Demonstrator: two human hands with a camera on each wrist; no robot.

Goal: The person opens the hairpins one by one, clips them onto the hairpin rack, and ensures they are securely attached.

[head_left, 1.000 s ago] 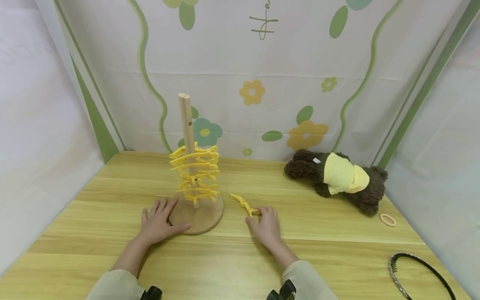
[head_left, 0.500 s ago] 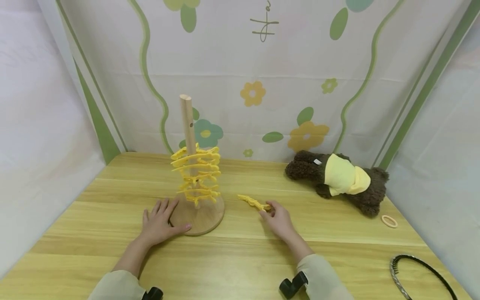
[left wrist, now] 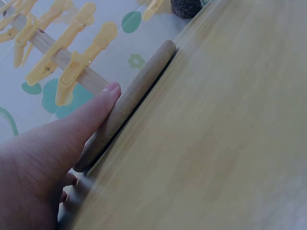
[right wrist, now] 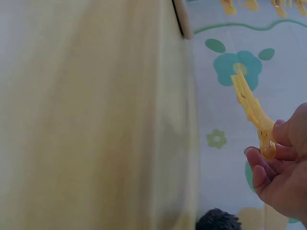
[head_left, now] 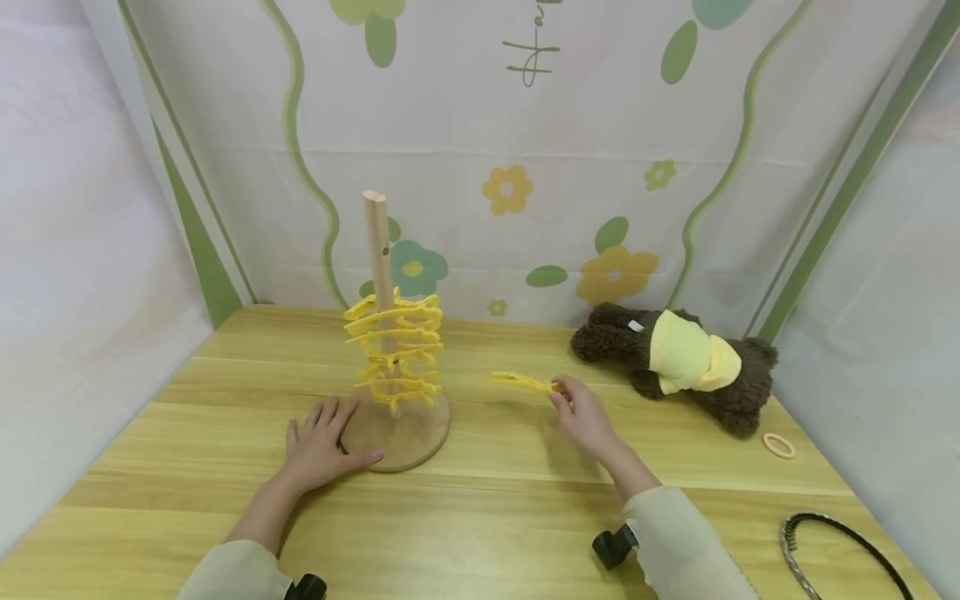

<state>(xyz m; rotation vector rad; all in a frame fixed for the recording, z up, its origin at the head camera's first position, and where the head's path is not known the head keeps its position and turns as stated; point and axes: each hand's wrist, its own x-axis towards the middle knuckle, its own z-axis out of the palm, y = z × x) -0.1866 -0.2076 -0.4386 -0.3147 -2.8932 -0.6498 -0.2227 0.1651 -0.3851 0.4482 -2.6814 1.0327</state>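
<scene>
Out over the table my right hand pinches one end of a slim yellow plastic piece, raised off the wood. In the right wrist view this yellow piece is long, with a small round end between thumb and fingers, and looks like a clip. My left hand lies spread beside the round wooden base of an upright pole. Its thumb rests on the base's edge in the left wrist view. Several similar yellow pieces sit across the pole, stacked at different heights.
A brown plush toy in a yellow shirt lies at the back right. Near it is a small pale ring, and a dark headband lies at the front right. A flower-printed cloth hangs behind the table.
My right hand has moved right and away from me, lifting the yellow piece off the table. The left hand stays at the base.
</scene>
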